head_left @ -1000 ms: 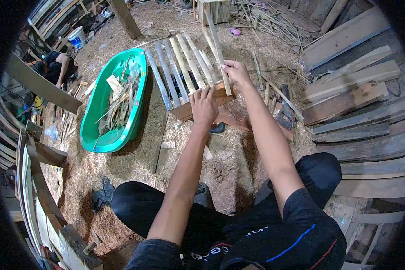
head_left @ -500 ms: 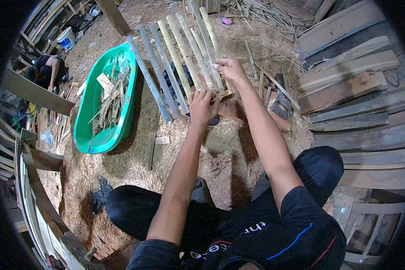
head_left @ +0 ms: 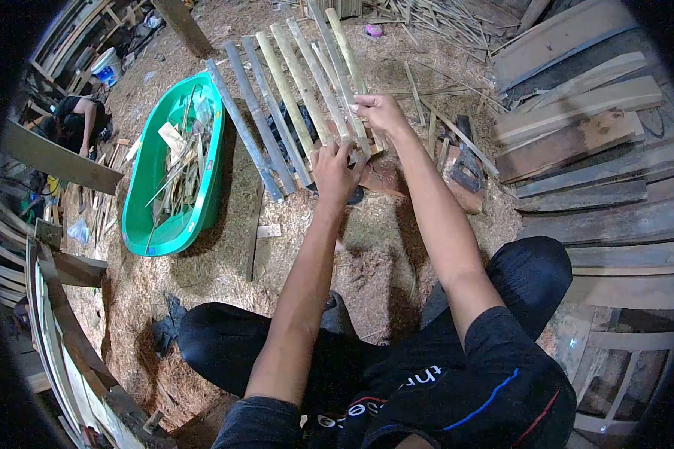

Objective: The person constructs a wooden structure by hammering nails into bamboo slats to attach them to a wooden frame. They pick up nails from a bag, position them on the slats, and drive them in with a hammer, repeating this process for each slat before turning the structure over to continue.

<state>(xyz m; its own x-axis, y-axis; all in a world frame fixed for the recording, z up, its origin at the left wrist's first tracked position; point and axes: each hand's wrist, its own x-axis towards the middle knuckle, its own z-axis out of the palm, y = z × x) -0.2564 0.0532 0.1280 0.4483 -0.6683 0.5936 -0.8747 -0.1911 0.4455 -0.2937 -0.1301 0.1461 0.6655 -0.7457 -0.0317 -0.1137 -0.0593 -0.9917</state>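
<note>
Beside a green tub [head_left: 138, 202], slats [head_left: 284, 90] are laid in a row; one grey slat [head_left: 328, 46] is pinched by the right hand [head_left: 382, 116], seemingly for alignment. Near ends are apparently steadied by the left hand [head_left: 334, 172], fingers bent, grip unclear.

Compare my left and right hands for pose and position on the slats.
The left hand reaches over the near ends of the slats, back up and fingers pointing away from the body; the right hand pinches one slat from the side, fingers pointing leftward.
The left hand sits closer to the body; the right hand is farther out.
Both hands are bare and work at the right part of the row.
</note>
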